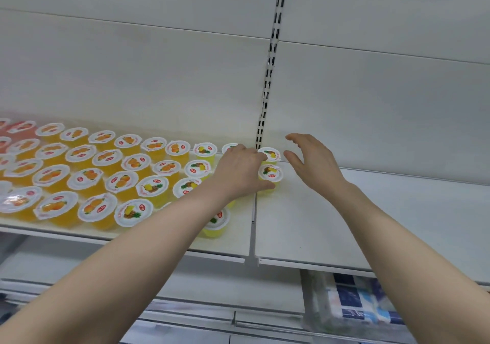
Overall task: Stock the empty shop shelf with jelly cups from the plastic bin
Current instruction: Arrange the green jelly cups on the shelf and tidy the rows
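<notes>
The left hand (240, 168) curls round a small yellow pineapple jelly cup with a white printed lid (271, 174), with the thumb on its near side and the fingers (252, 154) at its far-left edge. The cup stands upright on the white metal shop shelf (305, 224). A second pineapple cup (271, 154) stands just beyond those fingers. The right hand (310, 163) hovers just right of both cups, fingers spread and holding nothing. Rows of orange and yellow jelly cups (106, 174) fill the shelf to the left of the left wrist. Bare shelf lies to the right of the fingers, so the next cups likely go there, and the right hand is nearer to it.
</notes>
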